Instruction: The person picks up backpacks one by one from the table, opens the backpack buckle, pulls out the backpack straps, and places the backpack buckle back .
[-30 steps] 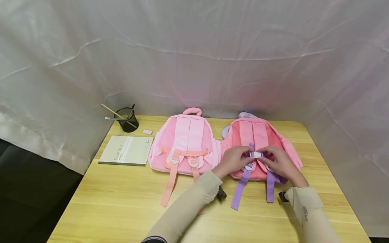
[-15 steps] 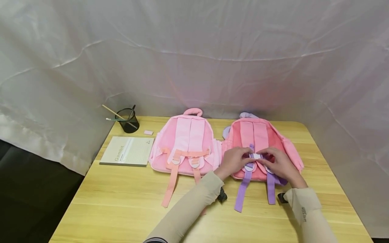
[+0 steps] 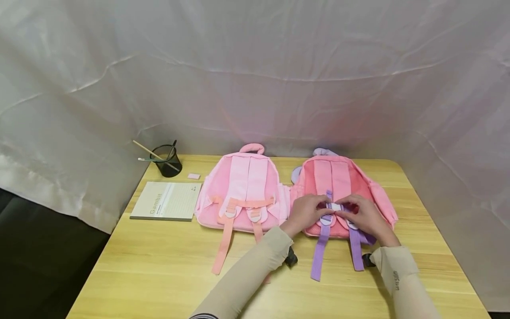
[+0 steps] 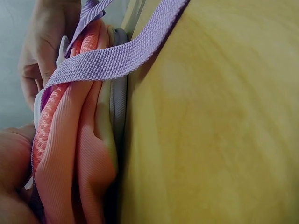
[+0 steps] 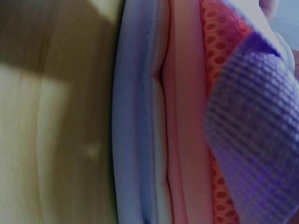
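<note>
A coral-pink backpack (image 3: 341,170) lies on the table with its strap side up. Above its lower back, my left hand (image 3: 304,213) and right hand (image 3: 368,217) pinch a white buckle (image 3: 335,207) on a purple cross strap from either side. Two purple webbing straps (image 3: 320,252) trail from the pack toward the table's front. In the left wrist view, the purple strap (image 4: 103,63) crosses the pack's edge, and part of each hand shows at the left. The right wrist view has a purple strap (image 5: 261,126) close up; the fingers there are mostly cut off.
A light pink backpack (image 3: 239,177) with orange straps lies beside the coral one, touching it. Farther left are a notebook (image 3: 167,201), a small pink eraser (image 3: 193,176) and a black mesh pen cup (image 3: 167,166) with pencils. A grey curtain (image 3: 255,88) hangs behind the table.
Both hands stay at the buckle with almost no shift. The loose ends of the purple straps have swung slightly to the right and lower in the head view.
</note>
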Demonstrator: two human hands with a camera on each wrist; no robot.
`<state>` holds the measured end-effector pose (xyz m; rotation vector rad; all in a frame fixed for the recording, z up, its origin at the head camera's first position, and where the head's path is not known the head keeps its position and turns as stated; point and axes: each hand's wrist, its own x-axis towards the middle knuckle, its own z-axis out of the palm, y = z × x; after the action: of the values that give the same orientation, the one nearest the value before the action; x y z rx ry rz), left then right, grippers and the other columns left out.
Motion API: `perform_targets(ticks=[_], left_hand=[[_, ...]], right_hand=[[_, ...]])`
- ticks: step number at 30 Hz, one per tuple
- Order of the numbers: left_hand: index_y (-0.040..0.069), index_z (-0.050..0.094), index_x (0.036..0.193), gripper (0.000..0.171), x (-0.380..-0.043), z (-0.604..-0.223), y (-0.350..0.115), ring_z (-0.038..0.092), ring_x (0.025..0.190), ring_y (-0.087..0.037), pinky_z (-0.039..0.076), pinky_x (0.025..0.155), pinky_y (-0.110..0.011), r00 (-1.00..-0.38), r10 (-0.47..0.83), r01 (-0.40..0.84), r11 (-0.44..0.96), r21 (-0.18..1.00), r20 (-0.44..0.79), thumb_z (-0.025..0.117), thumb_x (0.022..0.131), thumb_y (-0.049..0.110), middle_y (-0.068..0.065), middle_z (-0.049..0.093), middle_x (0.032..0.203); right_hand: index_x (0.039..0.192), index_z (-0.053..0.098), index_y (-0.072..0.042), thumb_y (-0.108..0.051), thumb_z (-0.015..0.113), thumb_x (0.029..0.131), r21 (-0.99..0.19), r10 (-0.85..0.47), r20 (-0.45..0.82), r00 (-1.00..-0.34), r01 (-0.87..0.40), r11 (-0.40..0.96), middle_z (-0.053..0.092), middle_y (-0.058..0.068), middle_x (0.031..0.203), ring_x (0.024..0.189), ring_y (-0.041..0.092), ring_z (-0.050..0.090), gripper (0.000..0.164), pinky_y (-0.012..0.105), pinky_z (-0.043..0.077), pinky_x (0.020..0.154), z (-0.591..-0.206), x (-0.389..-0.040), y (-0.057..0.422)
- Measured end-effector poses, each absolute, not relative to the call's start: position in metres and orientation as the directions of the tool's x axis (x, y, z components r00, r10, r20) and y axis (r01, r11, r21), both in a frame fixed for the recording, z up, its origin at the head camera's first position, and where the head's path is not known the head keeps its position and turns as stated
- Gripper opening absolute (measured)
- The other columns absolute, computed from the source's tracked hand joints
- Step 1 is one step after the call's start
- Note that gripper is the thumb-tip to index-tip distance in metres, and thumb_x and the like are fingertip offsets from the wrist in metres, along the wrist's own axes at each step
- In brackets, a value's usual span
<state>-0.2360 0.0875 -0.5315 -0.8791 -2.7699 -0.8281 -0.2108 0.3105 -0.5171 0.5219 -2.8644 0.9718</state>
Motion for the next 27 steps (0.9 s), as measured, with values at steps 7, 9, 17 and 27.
perform_targets(ticks=[7, 9, 17, 27], left_hand=[[0.035, 0.073, 0.113, 0.023, -0.2363, -0.5334, 0.0882, 0.062, 0.084, 0.0, 0.044, 0.071, -0.019, -0.828, 0.494, 0.559, 0.683, 0.47, 0.268, 0.07, 0.096, 0.049, 0.017, 0.071, 0.093], [0.035, 0.073, 0.113, 0.022, -0.2368, -0.5336, 0.0883, 0.062, 0.084, 0.001, 0.044, 0.07, -0.019, -0.828, 0.493, 0.558, 0.683, 0.471, 0.266, 0.071, 0.096, 0.049, 0.017, 0.071, 0.092], [0.034, 0.074, 0.113, 0.023, -0.2381, -0.5333, 0.0876, 0.064, 0.085, -0.001, 0.045, 0.071, -0.019, -0.832, 0.491, 0.552, 0.682, 0.479, 0.259, 0.071, 0.095, 0.049, 0.016, 0.072, 0.093], [0.034, 0.074, 0.112, 0.023, -0.2378, -0.5355, 0.0874, 0.065, 0.085, 0.0, 0.046, 0.071, -0.019, -0.821, 0.498, 0.568, 0.674, 0.472, 0.278, 0.072, 0.095, 0.049, 0.016, 0.073, 0.093]], right_hand=[[0.115, 0.076, -0.016, -0.026, 0.082, 0.09, -0.589, -0.277, 0.154, -0.948, -0.314, 0.745, 0.072, 0.004, 0.108, 0.091, 0.017, 0.056, 0.027, 0.026, 0.048, 0.079, -0.5181, -0.2103, 0.3111], [0.115, 0.076, -0.016, -0.027, 0.082, 0.09, -0.591, -0.275, 0.152, -0.949, -0.311, 0.744, 0.072, 0.004, 0.108, 0.091, 0.018, 0.056, 0.028, 0.027, 0.048, 0.079, -0.518, -0.2104, 0.311], [0.114, 0.076, -0.015, -0.026, 0.082, 0.09, -0.588, -0.282, 0.161, -0.946, -0.322, 0.742, 0.072, 0.004, 0.108, 0.092, 0.019, 0.056, 0.027, 0.027, 0.047, 0.079, -0.5169, -0.2135, 0.3107], [0.115, 0.076, -0.015, -0.029, 0.082, 0.09, -0.591, -0.269, 0.128, -0.954, -0.292, 0.752, 0.073, 0.005, 0.11, 0.094, 0.021, 0.056, 0.029, 0.029, 0.047, 0.081, -0.5158, -0.2118, 0.3108]])
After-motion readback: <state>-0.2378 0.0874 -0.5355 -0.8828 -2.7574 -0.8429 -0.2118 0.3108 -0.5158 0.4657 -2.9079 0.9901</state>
